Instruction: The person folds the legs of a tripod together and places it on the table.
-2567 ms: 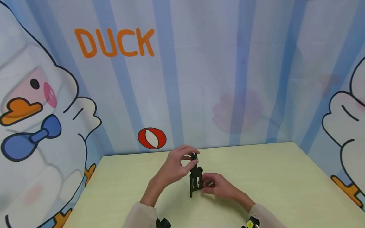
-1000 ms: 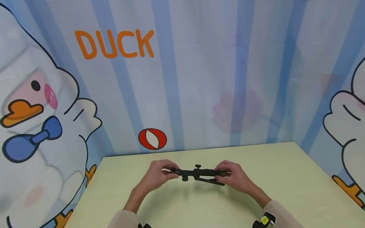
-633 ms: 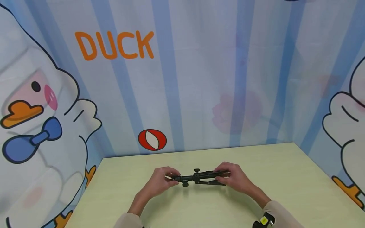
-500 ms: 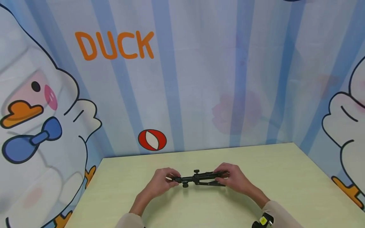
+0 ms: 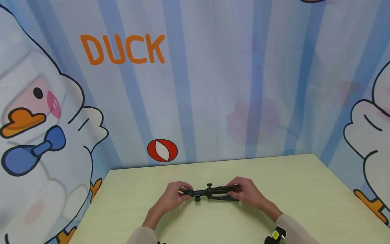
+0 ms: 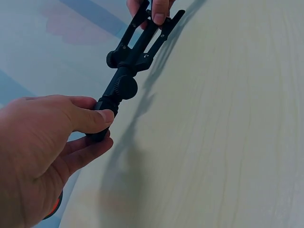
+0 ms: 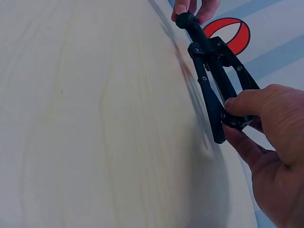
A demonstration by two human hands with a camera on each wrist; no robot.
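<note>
A small black tripod [image 5: 208,192] is held lengthwise above the table, its knobbed head end to the left and its legs to the right. My left hand [image 5: 174,196] pinches the head end between thumb and fingers. At the other end, my right hand [image 5: 247,192] grips the leg end. In the left wrist view, a round knob [image 6: 126,87] sits just beyond the left hand's thumb, and the tripod's legs spread partly from the central tube. The right wrist view has the right hand's thumb [image 7: 244,102] pressed on the tube's end between the legs.
The pale wood-grain table [image 5: 289,189] lies under both hands, with the tripod's shadow on it. Behind stands a striped blue curtain [image 5: 213,84] printed with ducks, a red ball [image 5: 153,149] and lettering.
Earlier the tripod was upright, with the left hand at its top and the right hand by its legs. It now lies sideways between both hands, slightly lower in view than a second ago.
</note>
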